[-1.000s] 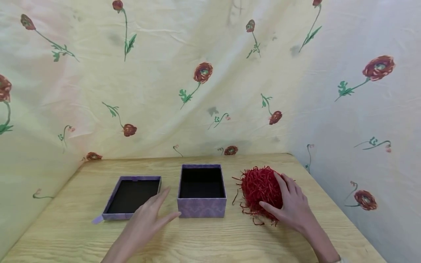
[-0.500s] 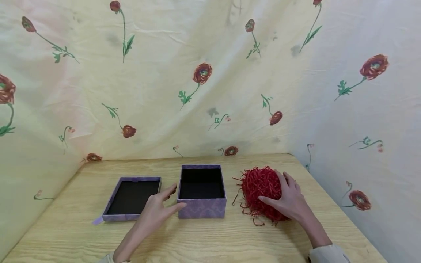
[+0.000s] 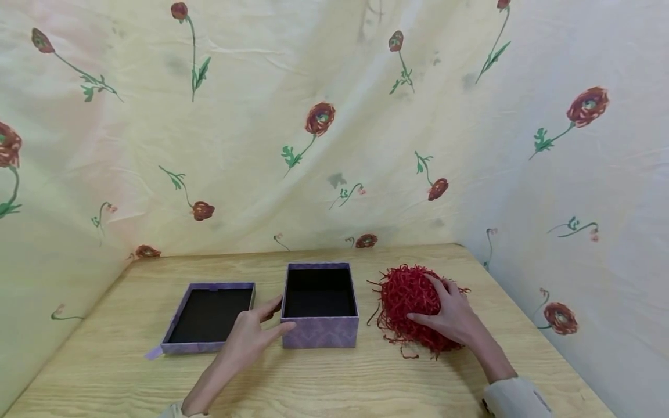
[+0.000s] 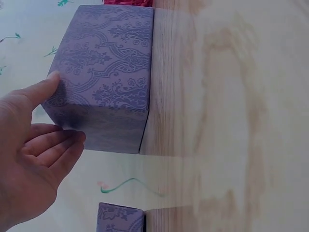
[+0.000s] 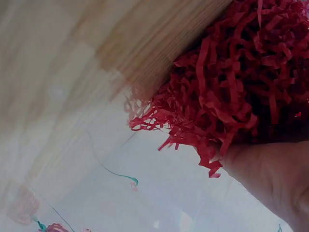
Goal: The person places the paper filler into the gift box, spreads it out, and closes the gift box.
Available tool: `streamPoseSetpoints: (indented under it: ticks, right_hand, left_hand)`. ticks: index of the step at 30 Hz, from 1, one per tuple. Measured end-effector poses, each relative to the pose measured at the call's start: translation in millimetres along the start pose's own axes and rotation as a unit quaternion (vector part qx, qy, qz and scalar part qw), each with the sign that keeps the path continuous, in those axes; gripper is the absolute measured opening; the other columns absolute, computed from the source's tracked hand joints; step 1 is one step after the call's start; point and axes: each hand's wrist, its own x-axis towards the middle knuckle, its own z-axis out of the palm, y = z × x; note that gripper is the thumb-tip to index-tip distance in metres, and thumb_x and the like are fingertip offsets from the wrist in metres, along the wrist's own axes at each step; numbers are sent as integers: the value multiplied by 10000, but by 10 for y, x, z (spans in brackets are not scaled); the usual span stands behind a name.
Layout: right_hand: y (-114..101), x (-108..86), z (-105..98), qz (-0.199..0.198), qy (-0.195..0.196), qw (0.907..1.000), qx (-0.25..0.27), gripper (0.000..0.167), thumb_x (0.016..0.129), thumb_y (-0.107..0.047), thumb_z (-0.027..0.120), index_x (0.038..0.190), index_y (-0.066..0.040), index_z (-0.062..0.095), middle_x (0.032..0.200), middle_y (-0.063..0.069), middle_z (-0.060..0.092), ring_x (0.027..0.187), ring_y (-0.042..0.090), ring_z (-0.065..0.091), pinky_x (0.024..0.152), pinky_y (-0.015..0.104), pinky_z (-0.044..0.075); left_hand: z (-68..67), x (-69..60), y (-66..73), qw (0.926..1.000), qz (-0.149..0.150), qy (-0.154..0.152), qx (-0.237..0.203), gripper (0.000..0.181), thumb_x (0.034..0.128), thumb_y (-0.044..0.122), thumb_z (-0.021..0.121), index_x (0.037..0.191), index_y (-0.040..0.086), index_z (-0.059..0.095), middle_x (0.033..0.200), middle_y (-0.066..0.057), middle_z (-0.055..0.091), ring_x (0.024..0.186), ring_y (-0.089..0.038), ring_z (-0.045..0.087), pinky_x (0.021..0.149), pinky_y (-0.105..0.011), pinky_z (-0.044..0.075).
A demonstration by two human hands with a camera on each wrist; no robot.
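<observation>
A purple patterned box (image 3: 320, 334) with a black inside stands uncovered on the table. My left hand (image 3: 247, 343) holds its near left corner, the thumb on the front face and the fingers against the left side. In the left wrist view, the thumb tip and bent fingers meet the box (image 4: 111, 58). To the right of the box lies a heap of red shredded paper (image 3: 407, 302). My right hand (image 3: 456, 318) grips its right side, thumb in front and fingers over the top. The right wrist view shows the crinkled strips (image 5: 231, 82) hiding most of that hand's fingers.
The matching purple lid (image 3: 192, 348) lies inside up on the table, left of the box, with a lilac ribbon tab (image 3: 154, 352) at its near left corner. Loose red strips lie around the heap. A flowered cloth (image 3: 251, 145) hangs behind and beside the wooden table (image 3: 324, 383).
My left hand has moved right from between lid and box onto the box's corner. My right hand has shifted slightly left and its fingers have drawn in on the shredded paper.
</observation>
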Motion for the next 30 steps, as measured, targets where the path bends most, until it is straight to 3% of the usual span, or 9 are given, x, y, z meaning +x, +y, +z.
streamPoseSetpoints:
  ticks: [7,13,18,30]
  right_hand:
    - [15,10,11,-68,-158,9997,-149,1081,818,-519,852,1534,107,338,1430,459,351,1272,681,399,936,774,416]
    - [17,13,10,-8,-224,9996,-150,913,854,-309,848,1484,151,373,1392,469,384,1256,665,425,946,752,430]
    - [21,23,25,122,-244,9996,-97,796,843,-164,824,1452,142,412,1346,445,436,1233,631,463,959,734,434]
    - [52,0,-19,156,25,9995,264,656,853,-46,780,1409,116,472,1221,363,538,1128,538,558,917,707,473]
  left_hand:
    - [22,-10,-15,9999,113,75,7,661,906,306,818,1436,-20,595,1287,-222,676,1132,-440,671,906,-530,565]
    - [23,-8,-29,9999,111,81,35,664,891,298,832,1440,4,600,1288,-205,679,1134,-422,674,895,-513,573]
    - [21,-15,-35,9998,161,82,49,658,901,313,822,1431,-10,605,1284,-223,676,1119,-438,677,842,-490,593]
    - [20,-36,-52,9998,219,35,-7,659,907,306,816,1436,-19,595,1295,-234,666,1132,-450,666,855,-496,590]
